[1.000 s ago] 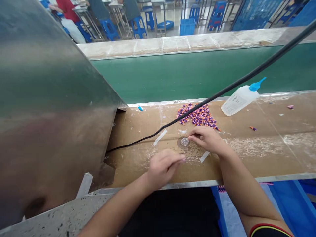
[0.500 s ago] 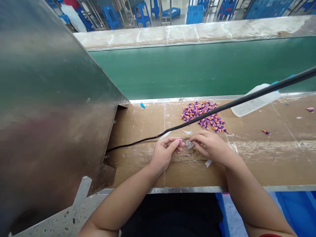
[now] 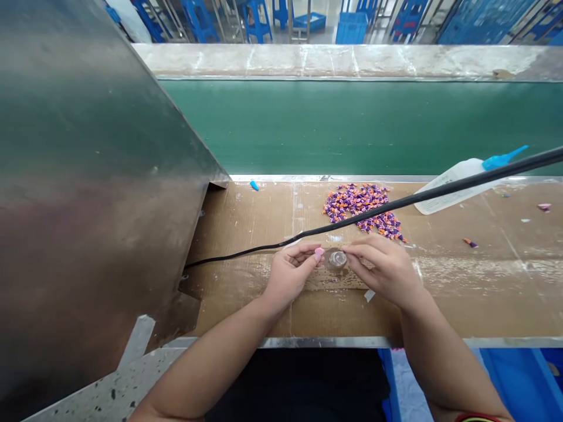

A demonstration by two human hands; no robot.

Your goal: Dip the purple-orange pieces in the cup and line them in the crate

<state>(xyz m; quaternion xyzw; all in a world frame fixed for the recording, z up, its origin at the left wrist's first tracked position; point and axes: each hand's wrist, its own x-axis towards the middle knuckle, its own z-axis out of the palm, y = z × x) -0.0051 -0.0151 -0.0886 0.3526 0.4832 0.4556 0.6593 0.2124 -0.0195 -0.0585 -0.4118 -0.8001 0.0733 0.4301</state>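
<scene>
My left hand (image 3: 287,274) pinches a small round pink piece (image 3: 319,252) between thumb and fingertips, just left of a small clear round dish (image 3: 338,259). The dish sits on the cardboard-covered bench. On its other side, my right hand (image 3: 389,272) has thumb and forefinger drawn together at the rim. Whatever is between those fingertips is too small to make out. Beyond the hands lies a heap of small purple and orange pieces (image 3: 365,205). A single similar piece (image 3: 470,242) lies apart to the right.
A black cable (image 3: 308,232) crosses the bench above my hands. A white squeeze bottle (image 3: 453,186) with a blue nozzle lies at the back right. A metal panel (image 3: 101,193) stands at the left. Behind the bench runs a green belt (image 3: 352,126). A blue cap (image 3: 254,186) lies near its edge.
My right fingertips have drawn slightly right, away from the dish. My left hand has turned the pink piece so more of its face shows. The camera view has shifted a little.
</scene>
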